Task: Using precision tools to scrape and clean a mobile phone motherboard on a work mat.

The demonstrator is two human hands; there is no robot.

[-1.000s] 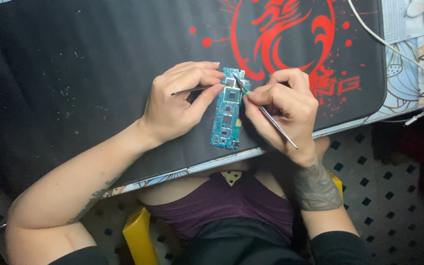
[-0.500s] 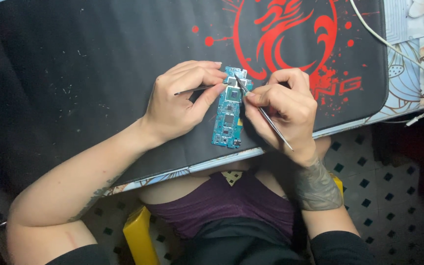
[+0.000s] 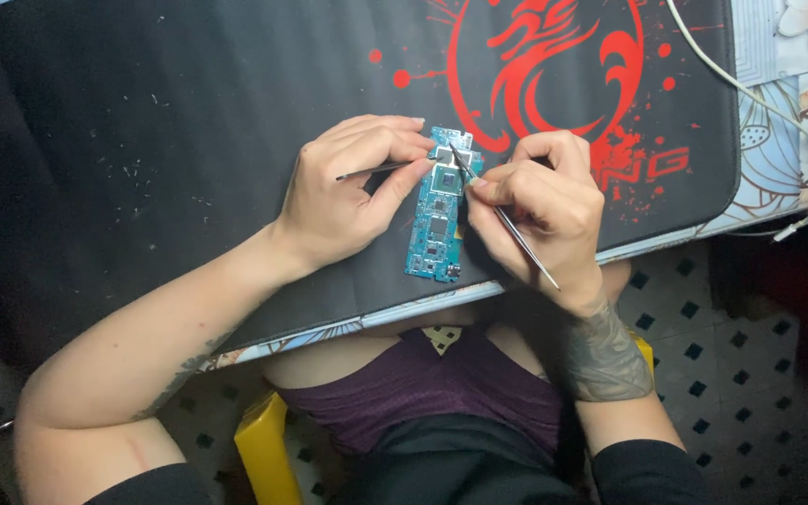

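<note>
Your left hand (image 3: 343, 192) and right hand (image 3: 544, 201) each pinch 1 thin probe (image 3: 507, 220) over the light, fragile circuit board (image 3: 439, 210) near the desk's front edge; hold its edges.

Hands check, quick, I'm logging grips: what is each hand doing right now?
Left hand: closed on a thin dark tool, tip at the blue circuit board.
Right hand: closed on a slim metal probe, tip on the board.
</note>
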